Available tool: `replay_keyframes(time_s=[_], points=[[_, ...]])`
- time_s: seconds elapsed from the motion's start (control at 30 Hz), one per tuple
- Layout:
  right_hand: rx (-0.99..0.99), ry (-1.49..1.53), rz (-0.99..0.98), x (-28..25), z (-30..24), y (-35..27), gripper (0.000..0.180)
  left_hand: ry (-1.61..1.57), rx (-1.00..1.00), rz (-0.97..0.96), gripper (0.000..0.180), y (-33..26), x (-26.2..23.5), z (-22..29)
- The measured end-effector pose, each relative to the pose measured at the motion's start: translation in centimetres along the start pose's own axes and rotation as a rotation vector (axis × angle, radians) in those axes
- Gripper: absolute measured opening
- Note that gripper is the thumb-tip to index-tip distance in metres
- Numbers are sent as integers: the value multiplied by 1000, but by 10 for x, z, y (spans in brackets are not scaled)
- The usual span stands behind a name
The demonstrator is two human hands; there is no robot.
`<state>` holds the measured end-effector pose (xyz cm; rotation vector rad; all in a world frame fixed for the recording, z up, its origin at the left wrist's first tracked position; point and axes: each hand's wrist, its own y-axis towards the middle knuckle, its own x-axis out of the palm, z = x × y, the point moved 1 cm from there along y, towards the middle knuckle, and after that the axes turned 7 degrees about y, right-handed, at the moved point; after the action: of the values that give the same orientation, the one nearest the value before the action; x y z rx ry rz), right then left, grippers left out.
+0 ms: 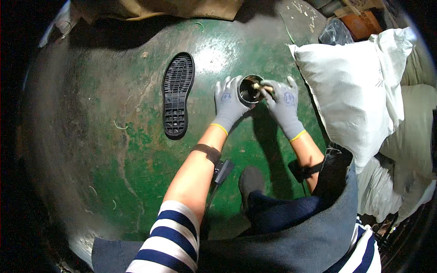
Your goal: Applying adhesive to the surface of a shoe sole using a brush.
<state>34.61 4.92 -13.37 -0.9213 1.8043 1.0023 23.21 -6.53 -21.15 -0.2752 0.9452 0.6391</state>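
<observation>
Both my hands wear grey gloves with yellow cuffs. My left hand [228, 101] is closed around the side of a small round can [243, 99], which is open at the top and dark inside. In my right hand [283, 102] is a thin pale wooden stick [266, 88], pinched between the fingers. Its end reaches over the can's mouth, and whether it carries bristles I cannot tell. A black shoe sole [178, 98] lies left of my left hand, apart from it. Its ribbed front points away from me, and open cells show in its heel half.
The worn green floor [141, 173] has small pale scraps on it. White stuffed sacks [350, 86] are piled along the right. A brown sheet [159, 8] is at the far edge, and an orange-brown box [362, 25] stands far right. My shoe [251, 184] rests below the can.
</observation>
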Motion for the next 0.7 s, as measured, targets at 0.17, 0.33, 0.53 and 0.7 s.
replay_keyframes(time_s=[0.17, 0.33, 0.53, 0.7], points=[[-100, 132, 35, 12, -27, -4, 23, 38, 24, 133, 91, -2, 1, -8], [14, -32, -10, -3, 9, 7, 23, 24, 12, -27, 89, 3, -2, 13], [-108, 111, 4, 10, -15, 1, 25, 14, -19, -10, 90, 2, 5, 0], [-57, 31, 29, 10, 5, 0, 33, 19, -35, 10, 86, 0, 2, 1]])
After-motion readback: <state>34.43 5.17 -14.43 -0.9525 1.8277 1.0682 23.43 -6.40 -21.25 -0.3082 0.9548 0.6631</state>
